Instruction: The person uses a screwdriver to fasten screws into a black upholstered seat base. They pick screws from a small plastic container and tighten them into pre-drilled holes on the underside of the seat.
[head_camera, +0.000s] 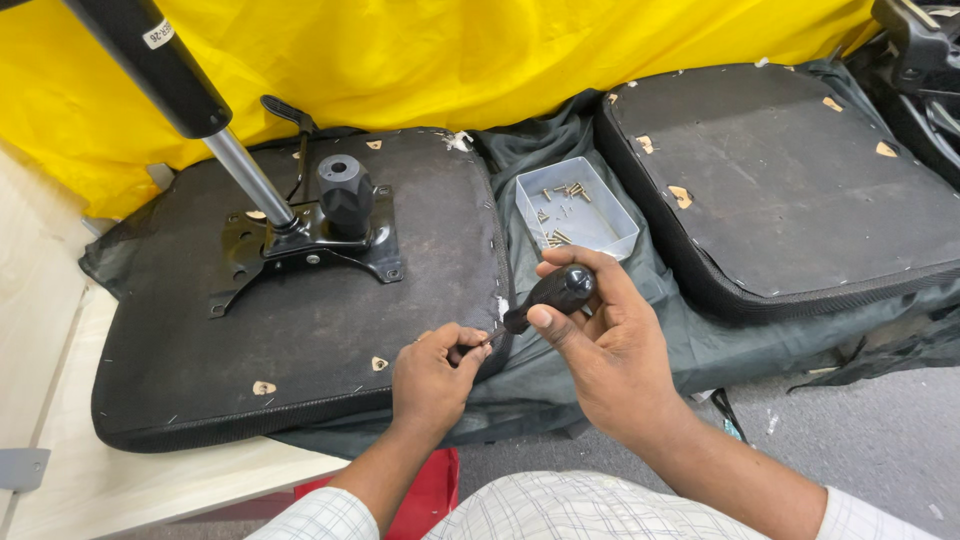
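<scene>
At the seat (300, 330) edge, the right hand (610, 350) is clamped on a screwdriver (548, 297); the left hand (432, 375) pinches its tip. Best kept straight on the screw, I judge.

yellow sheet (480, 60) behind | second seat pad (800, 180) right | red box (425, 500) below

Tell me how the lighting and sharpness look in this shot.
Head view: even, soft light with faint shadows; the right hand and screwdriver are sharp, the yellow sheet bright but not blown out, a slight sheen on the gas cylinder; edges bend a little from the wide lens.
</scene>
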